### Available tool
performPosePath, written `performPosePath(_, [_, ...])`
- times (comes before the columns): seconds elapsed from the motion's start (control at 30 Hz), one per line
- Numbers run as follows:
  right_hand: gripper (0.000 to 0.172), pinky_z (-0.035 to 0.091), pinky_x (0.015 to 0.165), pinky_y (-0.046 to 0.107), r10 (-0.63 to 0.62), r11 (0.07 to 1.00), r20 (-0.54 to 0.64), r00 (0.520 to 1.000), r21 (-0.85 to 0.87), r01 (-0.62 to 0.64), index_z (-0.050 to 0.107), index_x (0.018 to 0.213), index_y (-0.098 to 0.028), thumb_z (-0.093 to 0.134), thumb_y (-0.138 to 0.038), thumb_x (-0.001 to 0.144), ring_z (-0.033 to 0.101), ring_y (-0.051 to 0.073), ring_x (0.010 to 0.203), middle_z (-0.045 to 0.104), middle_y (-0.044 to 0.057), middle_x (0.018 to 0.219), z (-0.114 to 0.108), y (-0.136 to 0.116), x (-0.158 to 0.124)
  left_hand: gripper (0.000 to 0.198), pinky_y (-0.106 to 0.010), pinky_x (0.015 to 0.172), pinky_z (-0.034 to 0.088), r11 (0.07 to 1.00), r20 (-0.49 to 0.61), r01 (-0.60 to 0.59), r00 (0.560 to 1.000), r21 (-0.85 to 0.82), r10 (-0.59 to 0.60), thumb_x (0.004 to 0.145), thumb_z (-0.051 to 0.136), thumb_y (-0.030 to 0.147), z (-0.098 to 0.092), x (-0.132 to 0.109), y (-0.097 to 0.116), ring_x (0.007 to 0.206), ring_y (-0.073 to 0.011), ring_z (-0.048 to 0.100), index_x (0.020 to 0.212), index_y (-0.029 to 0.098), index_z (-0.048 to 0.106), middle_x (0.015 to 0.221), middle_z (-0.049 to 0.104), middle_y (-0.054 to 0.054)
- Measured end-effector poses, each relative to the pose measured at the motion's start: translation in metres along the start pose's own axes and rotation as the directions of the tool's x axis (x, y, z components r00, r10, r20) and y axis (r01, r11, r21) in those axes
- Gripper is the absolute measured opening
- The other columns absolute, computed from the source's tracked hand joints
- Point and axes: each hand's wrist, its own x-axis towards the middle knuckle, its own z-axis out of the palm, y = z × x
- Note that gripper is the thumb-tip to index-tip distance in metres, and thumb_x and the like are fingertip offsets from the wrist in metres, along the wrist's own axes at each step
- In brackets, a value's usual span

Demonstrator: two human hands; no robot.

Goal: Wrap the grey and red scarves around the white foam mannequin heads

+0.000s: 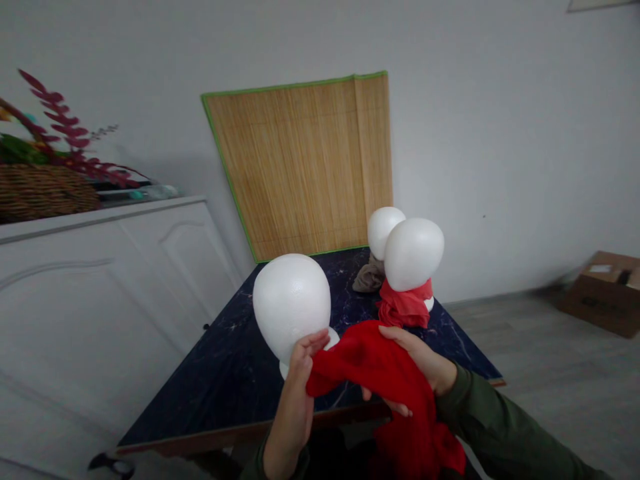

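Observation:
A bright red scarf (367,353) stretches between my two hands, its longer part hanging below the table edge in front of me. My left hand (300,373) pinches its left end beside a bare white foam head (293,303) on the table. Closed on the gathered fabric, my right hand (420,357) grips the scarf farther right, thumb on top and some fingers underneath. Behind, a second foam head (415,253) has a coral-red cloth (405,307) around its neck. A third foam head (384,230), partly hidden, stands over a grey-brown cloth (369,277).
The dark blue marbled table (225,380) has its near edge close to me. A bamboo mat (305,167) hangs on the wall behind. White cabinets (115,293) stand left, bearing a wicker basket (47,193) with artificial plants. A cardboard box (600,293) lies on the floor at right.

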Motion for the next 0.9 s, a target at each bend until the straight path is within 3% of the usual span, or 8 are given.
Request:
performPosePath(0.07, [0.086,0.049,0.051,0.031,-0.011,0.999,-0.052,0.999,-0.045,0.009,0.059,0.084,-0.003,-0.005,-0.06,0.079,0.054,0.016,0.041,0.058,0.009,0.054,0.007,-0.002,0.0,0.041,-0.039,0.096,0.034,0.955,0.2,0.243,0.957,-0.168,-0.208,0.083,0.039,0.047,0.01,-0.006,-0.009,0.105,-0.0224,0.052,0.11,0.02,0.054,0.112,0.057,-0.008])
performPosePath(0.13, [0.07,0.05,0.06,0.031,-0.107,0.985,-0.157,0.982,-0.153,0.083,0.059,0.09,-0.007,0.011,-0.058,0.083,0.057,0.015,0.05,0.062,0.008,0.064,0.014,-0.005,-0.002,0.051,-0.045,0.094,0.035,0.839,0.428,0.497,0.822,-0.221,-0.374,0.084,0.031,0.054,0.016,-0.013,-0.018,0.096,-0.0236,0.057,0.113,0.019,0.053,0.102,0.061,-0.009])
performPosePath(0.23, [0.044,0.046,0.078,0.03,-0.376,0.822,-0.24,0.895,-0.532,0.203,0.058,0.097,-0.013,0.036,-0.05,0.085,0.059,0.014,0.074,0.064,0.005,0.086,0.026,-0.011,-0.007,0.06,-0.046,0.097,0.031,0.752,0.625,0.623,0.68,-0.215,-0.384,0.076,0.038,0.062,0.018,-0.019,-0.03,0.104,-0.0266,0.053,0.114,0.019,0.055,0.108,0.06,-0.01])
performPosePath(0.4, [0.038,0.04,0.085,0.032,-0.65,0.267,-0.103,0.753,-0.958,0.101,0.057,0.095,-0.015,0.037,-0.047,0.087,0.053,0.017,0.088,0.061,0.005,0.092,0.036,-0.025,-0.014,0.05,-0.042,0.104,0.023,0.916,0.504,0.401,0.794,-0.015,-0.34,0.072,0.062,0.038,0.019,-0.015,-0.034,0.119,-0.0263,0.041,0.116,0.017,0.054,0.121,0.054,-0.009])
performPosePath(0.5, [0.039,0.04,0.081,0.032,-0.716,0.139,-0.107,0.69,-0.99,-0.009,0.057,0.089,-0.014,0.035,-0.046,0.088,0.053,0.018,0.085,0.061,0.006,0.086,0.033,-0.03,-0.018,0.043,-0.041,0.106,0.021,0.958,0.248,0.275,0.925,0.083,-0.287,0.078,0.056,0.034,0.024,-0.006,-0.029,0.121,-0.0242,0.039,0.117,0.017,0.053,0.12,0.056,-0.008])
performPosePath(0.6, [0.038,0.041,0.075,0.03,-0.767,0.1,-0.114,0.631,-0.993,-0.057,0.057,0.081,-0.014,0.036,-0.046,0.087,0.054,0.018,0.078,0.061,0.006,0.079,0.029,-0.036,-0.023,0.046,-0.041,0.105,0.023,0.97,0.161,0.235,0.962,-0.069,-0.222,0.078,0.055,0.036,0.03,0.002,-0.023,0.12,-0.0242,0.041,0.119,0.017,0.05,0.12,0.055,-0.008])
performPosePath(0.77, [0.032,0.042,0.066,0.026,-0.736,0.13,-0.04,0.676,-0.988,0.084,0.056,0.08,-0.015,0.043,-0.044,0.085,0.054,0.015,0.071,0.06,0.002,0.077,0.028,-0.046,-0.028,0.051,-0.043,0.102,0.028,0.895,0.308,0.366,0.908,-0.254,-0.284,0.078,0.051,0.045,0.038,0.002,-0.02,0.116,-0.0247,0.045,0.122,0.02,0.047,0.119,0.056,-0.009])
performPosePath(0.9, [0.032,0.04,0.057,0.023,-0.789,0.102,-0.083,0.609,-0.995,-0.005,0.055,0.072,-0.015,0.054,-0.047,0.077,0.051,0.012,0.062,0.058,0.0,0.069,0.028,-0.05,-0.024,0.068,-0.043,0.098,0.033,0.937,0.62,0.35,0.736,-0.002,-0.273,0.062,0.07,0.04,0.043,-0.001,-0.014,0.113,-0.029,0.047,0.122,0.017,0.047,0.118,0.056,-0.011])
